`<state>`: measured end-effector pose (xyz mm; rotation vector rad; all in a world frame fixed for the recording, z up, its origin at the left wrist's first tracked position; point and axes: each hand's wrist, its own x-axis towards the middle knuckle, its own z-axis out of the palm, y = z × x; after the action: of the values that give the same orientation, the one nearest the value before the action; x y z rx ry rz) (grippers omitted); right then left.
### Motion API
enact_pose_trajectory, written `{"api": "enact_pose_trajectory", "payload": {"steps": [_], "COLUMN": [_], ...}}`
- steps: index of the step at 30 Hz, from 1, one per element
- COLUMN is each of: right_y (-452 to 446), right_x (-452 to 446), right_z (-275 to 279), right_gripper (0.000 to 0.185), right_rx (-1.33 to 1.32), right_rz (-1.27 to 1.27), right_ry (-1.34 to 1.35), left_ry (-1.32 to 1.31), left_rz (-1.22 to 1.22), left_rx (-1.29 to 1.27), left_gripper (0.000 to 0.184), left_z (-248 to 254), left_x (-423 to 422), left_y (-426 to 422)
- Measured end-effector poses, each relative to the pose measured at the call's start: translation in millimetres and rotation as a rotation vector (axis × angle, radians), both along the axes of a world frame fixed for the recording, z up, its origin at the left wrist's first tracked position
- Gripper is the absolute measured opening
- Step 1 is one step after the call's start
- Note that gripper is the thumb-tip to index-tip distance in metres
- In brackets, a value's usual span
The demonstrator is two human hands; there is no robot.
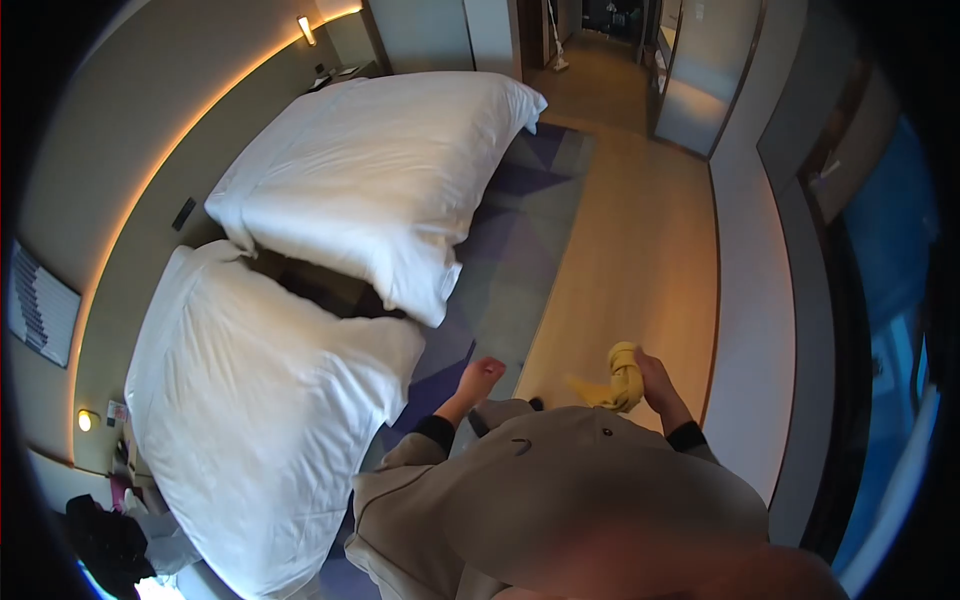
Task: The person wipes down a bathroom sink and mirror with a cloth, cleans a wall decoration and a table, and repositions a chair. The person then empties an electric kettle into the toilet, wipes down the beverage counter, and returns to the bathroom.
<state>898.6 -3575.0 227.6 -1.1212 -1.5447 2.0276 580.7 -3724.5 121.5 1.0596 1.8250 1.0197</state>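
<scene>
Low in the middle of the head view, my left hand (485, 376) hangs beside the patterned carpet with its fingers curled; whether anything is inside them is hidden. My right hand (654, 380) grips a bunched yellow cloth (625, 378) over the wooden floor. Part of the cloth trails to the left, towards my grey-brown top (570, 470). Nearest to my left hand is a bed with white bedding (260, 400).
A second white bed (370, 170) stands beyond the first, with a dark gap between them. Purple and grey carpet (510, 240) borders the wooden floor (630, 240). A mop (560, 62) leans near the far doorway. Dark items (105, 540) lie at the lower left.
</scene>
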Motion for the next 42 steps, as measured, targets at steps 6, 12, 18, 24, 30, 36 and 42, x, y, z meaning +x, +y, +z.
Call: {"api": "enact_pose_trajectory", "payload": {"steps": [6, 12, 18, 24, 30, 36, 42], "right_y": [171, 390, 619, 837, 1032, 1205, 1424], "right_x": [-10, -75, -186, -272, -296, -292, -320], "right_z": [30, -7, -2, 25, 17, 45, 28], "right_gripper": [0.035, 0.039, 0.036, 0.025, 0.028, 0.040, 0.036], "right_rx": [-0.308, -0.275, 0.152, 0.332, 0.149, -0.078, -0.154], "right_rz": [-0.351, -0.140, -0.034, 0.006, -0.248, -0.439, -0.430], "right_ry": [0.379, 0.325, 0.008, -0.169, 0.139, 0.501, 0.546], "left_ry": [-0.393, -0.694, -0.846, -0.874, -0.894, -0.734, -0.892], "left_rz": [-0.581, -0.824, -0.285, 0.179, 0.106, -0.124, -0.191], "left_rx": [0.078, -0.171, -0.195, 0.103, 0.078, -0.029, 0.045], "left_gripper": [0.029, 0.041, 0.037, 0.015, 0.009, 0.017, 0.026], "left_z": [66, 75, 91, 84, 90, 88, 98], "left_x": [54, 50, -42, -145, -195, -199, -230], "left_y": [285, 525, 696, 879, 1122, 1360, 1545]}}
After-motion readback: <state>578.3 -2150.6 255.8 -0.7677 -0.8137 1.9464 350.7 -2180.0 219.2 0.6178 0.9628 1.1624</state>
